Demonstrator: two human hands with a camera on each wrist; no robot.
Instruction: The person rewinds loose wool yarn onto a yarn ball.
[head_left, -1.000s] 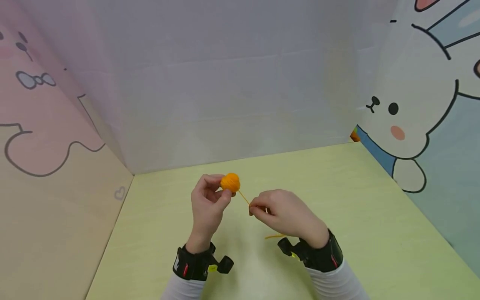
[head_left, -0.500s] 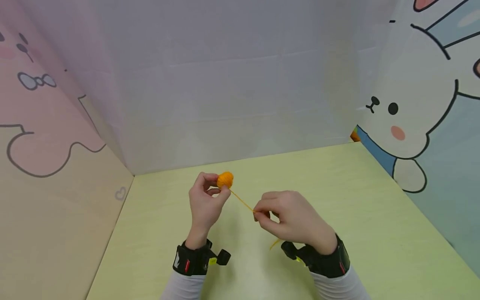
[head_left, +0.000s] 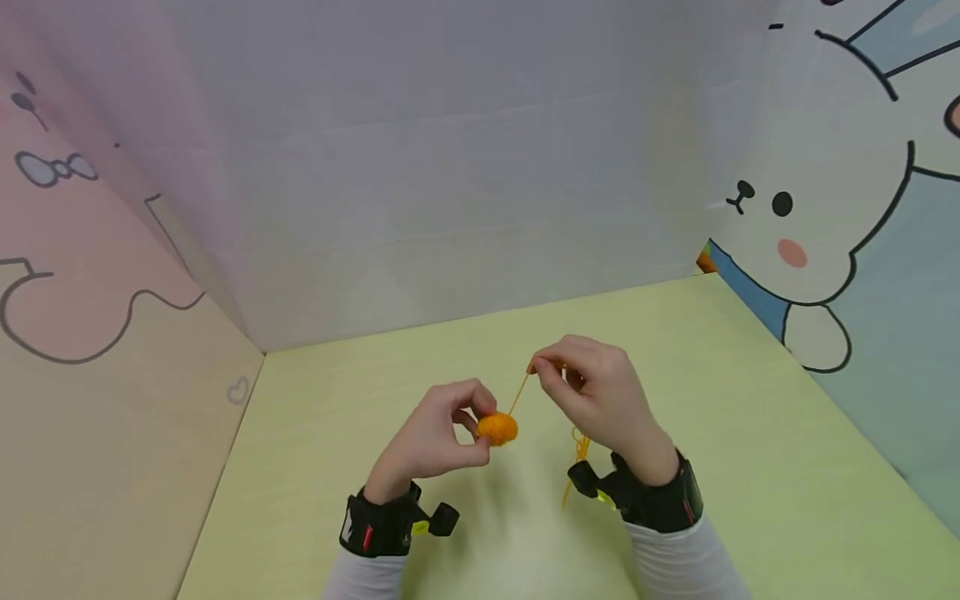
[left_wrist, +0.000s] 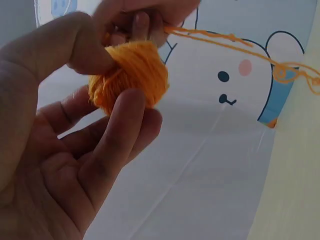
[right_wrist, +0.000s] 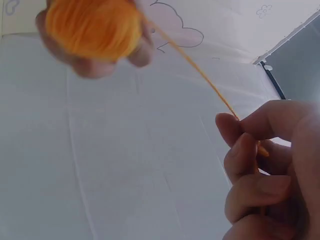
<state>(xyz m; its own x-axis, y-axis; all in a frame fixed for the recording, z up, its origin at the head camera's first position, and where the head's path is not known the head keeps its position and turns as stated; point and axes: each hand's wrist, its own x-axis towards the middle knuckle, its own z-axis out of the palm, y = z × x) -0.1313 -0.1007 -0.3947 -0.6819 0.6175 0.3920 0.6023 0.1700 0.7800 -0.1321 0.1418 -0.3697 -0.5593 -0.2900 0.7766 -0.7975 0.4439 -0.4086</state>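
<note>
A small ball of orange yarn (head_left: pixel 498 428) is pinched between the thumb and fingers of my left hand (head_left: pixel 442 429). In the left wrist view, the wound strands of the yarn ball (left_wrist: pixel 135 75) show clearly. From the ball a single strand (right_wrist: pixel 195 65) runs taut to my right hand (head_left: pixel 596 387), up and to the right of the ball in the head view. My right thumb and index finger pinch this strand, while the other fingers curl below it. A loose tail of looped yarn (head_left: pixel 581 446) hangs under the right hand.
Both hands are above a pale yellow-green table (head_left: pixel 360 375). A white sheet (head_left: pixel 465 167) stands along the back edge. Panels with cartoon figures flank the table, a white rabbit (head_left: pixel 817 242) on the right and a pink figure on the left. Each wrist wears a black camera strap (head_left: pixel 375 525).
My left hand has turned and brought the ball down and rightward. My right hand, still pinching the strand, has risen above the ball's level. More of the loose yarn tail now shows.
</note>
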